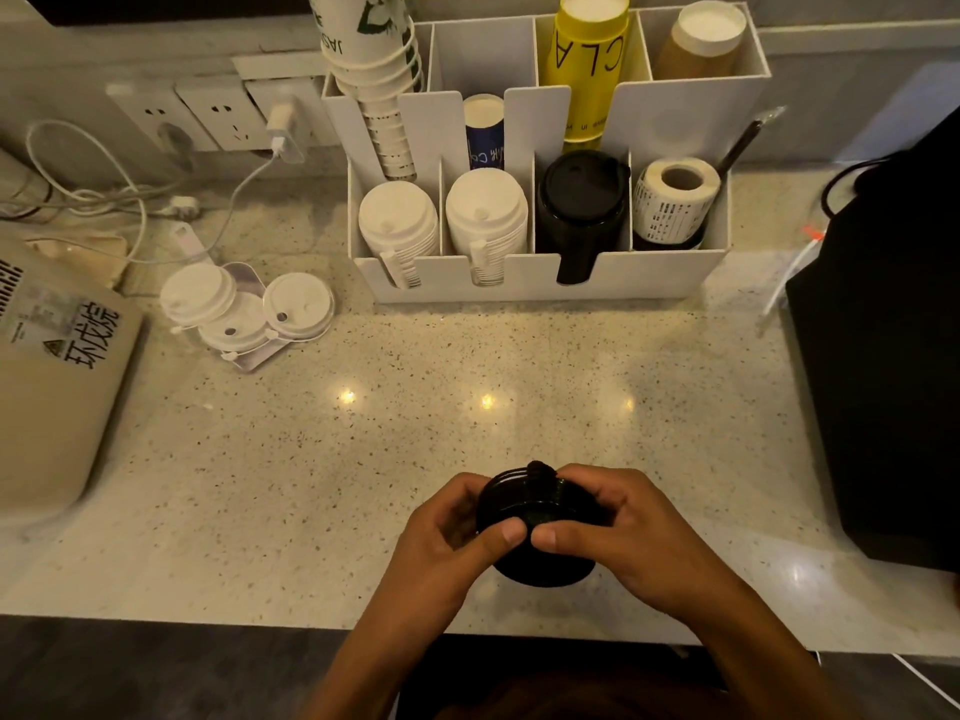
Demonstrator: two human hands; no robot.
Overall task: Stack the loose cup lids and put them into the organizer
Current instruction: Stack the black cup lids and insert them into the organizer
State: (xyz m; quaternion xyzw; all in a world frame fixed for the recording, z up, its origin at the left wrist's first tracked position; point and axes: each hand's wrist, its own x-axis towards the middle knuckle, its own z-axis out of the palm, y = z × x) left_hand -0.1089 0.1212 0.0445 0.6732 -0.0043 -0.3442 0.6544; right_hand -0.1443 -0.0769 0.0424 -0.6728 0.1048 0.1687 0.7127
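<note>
A stack of black cup lids (535,504) sits between both hands near the counter's front edge. My left hand (447,532) grips its left side, thumb on top. My right hand (623,532) grips its right side, thumb meeting the left thumb. Three loose white lids (244,309) lie overlapping at the counter's left. The white organizer (644,278) stands at the back. Its front row holds two stacks of white lids (397,220), a stack of black lids (579,200) and a label roll (675,200).
Paper cup stacks (379,70), a yellow cup stack (587,59) and a brown one (701,41) fill the organizer's back row. A beige box (47,387) lies at the left, white cables (104,200) and sockets behind it. A black machine (893,356) stands at the right.
</note>
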